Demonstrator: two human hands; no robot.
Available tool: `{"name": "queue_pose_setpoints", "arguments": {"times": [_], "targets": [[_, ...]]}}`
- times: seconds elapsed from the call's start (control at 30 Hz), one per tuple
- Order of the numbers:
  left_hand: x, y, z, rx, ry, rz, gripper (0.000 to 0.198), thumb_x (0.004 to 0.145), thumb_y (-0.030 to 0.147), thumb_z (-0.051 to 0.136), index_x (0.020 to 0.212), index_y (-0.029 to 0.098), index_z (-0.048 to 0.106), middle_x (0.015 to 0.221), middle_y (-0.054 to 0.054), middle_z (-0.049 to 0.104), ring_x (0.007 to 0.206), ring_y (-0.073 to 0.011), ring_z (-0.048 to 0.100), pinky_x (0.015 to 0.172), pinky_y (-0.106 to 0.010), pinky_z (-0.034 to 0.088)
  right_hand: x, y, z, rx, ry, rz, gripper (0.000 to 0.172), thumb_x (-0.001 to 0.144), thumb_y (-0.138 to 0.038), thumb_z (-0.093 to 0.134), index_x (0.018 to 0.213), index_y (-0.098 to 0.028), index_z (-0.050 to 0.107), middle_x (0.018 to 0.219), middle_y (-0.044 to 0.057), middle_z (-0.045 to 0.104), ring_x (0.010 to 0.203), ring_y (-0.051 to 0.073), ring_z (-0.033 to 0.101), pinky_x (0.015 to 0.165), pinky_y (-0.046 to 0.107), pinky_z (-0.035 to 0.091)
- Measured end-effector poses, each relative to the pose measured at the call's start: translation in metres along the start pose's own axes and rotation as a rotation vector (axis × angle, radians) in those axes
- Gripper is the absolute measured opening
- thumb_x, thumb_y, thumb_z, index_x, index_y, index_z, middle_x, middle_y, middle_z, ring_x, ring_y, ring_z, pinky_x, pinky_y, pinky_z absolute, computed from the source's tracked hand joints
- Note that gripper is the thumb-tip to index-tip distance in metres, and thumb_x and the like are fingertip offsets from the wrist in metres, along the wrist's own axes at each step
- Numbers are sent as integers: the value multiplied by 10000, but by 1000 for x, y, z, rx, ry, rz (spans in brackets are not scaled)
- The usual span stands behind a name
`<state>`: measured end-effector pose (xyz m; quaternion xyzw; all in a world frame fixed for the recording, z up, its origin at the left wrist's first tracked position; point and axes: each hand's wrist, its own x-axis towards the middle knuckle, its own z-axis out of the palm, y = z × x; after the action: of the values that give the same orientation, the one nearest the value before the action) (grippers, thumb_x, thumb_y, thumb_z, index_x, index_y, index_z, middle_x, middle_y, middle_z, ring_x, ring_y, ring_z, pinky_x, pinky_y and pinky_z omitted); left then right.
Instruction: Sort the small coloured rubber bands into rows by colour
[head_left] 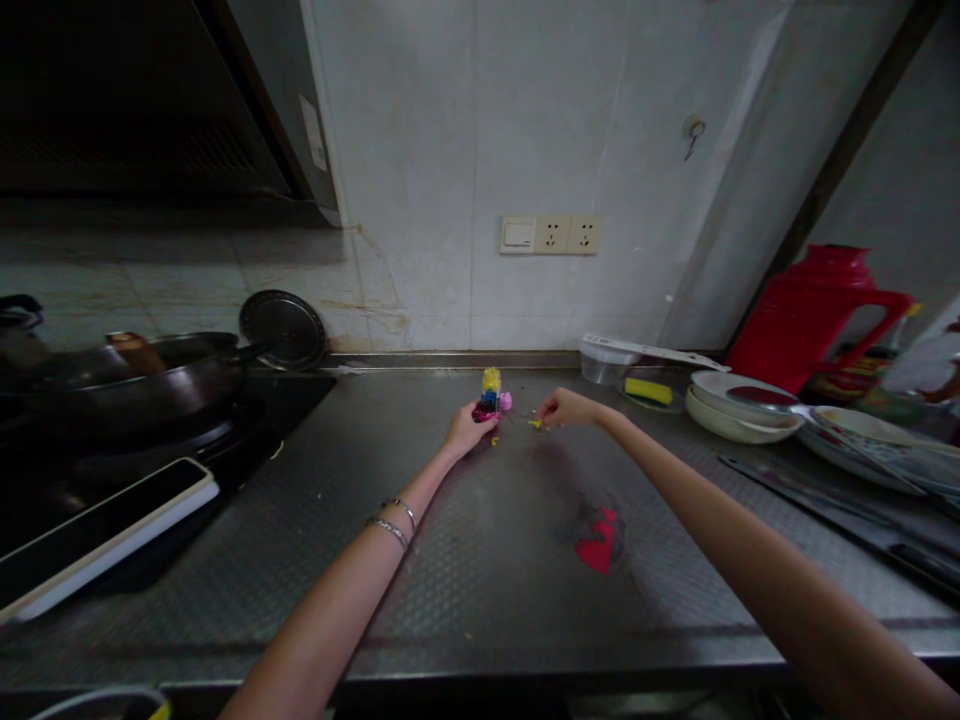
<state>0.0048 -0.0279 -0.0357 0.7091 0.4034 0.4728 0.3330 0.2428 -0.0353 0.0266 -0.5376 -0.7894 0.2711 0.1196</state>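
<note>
On the metal counter (pixel 480 560), my left hand (pixel 466 432) is closed around the lower part of a small colourful figure (pixel 491 385). It stands upright, yellow on top, blue in the middle and dark pink at the base. A pink ball-like lump (pixel 505 402) shows at its right side. My right hand (pixel 568 408) is a little to the right, fingers pinched together low over the counter. Small yellow bits (pixel 535 423) lie at its fingertips; what the pinch holds, if anything, is too small to make out. Another yellow scrap (pixel 495 441) lies below the figure.
A red heart-like patch (pixel 598 543) marks the counter nearer me. Rightward are a clear plastic tub (pixel 600 362), a yellow sponge (pixel 648 392), stacked bowls (pixel 739 422) and a red thermos (pixel 806 320). A pan (pixel 180 375) sits on the stove at left, beside a long white-edged box (pixel 112 535).
</note>
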Motion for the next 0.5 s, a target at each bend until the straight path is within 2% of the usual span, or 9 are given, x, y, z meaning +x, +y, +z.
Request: {"name": "queue_pose_setpoints", "arguments": {"times": [0.2, 0.3, 0.4, 0.5], "targets": [[-2, 4, 0, -10, -1, -1, 396, 659, 305, 654, 1010, 127, 603, 858, -70, 661, 736, -155, 588, 687, -261, 444, 12, -48, -29, 131, 176, -136, 260, 642, -218, 559, 841, -95, 672, 688, 31, 641, 570, 85, 526, 506, 167, 429], [-4, 7, -1, 39, 1, 24, 378, 677, 324, 633, 1003, 135, 607, 859, -62, 660, 733, -153, 585, 679, -255, 437, 24, -75, -38, 147, 280, -158, 259, 655, -208, 556, 852, -82, 668, 680, 37, 639, 556, 79, 516, 495, 162, 418], [-4, 7, -2, 66, -4, 45, 366, 691, 335, 617, 1001, 140, 610, 856, -62, 659, 731, -153, 584, 676, -253, 432, 36, -98, -41, 78, 336, -162, 253, 663, -184, 547, 852, -75, 676, 668, 38, 644, 537, 75, 507, 476, 153, 392], [-4, 6, -3, 73, -3, 49, 377, 687, 330, 622, 1011, 140, 607, 858, -68, 659, 733, -154, 585, 683, -255, 431, 44, -111, -41, -65, 325, -160, 241, 655, -157, 552, 836, -81, 692, 687, 39, 664, 572, 88, 532, 506, 156, 392]]}}
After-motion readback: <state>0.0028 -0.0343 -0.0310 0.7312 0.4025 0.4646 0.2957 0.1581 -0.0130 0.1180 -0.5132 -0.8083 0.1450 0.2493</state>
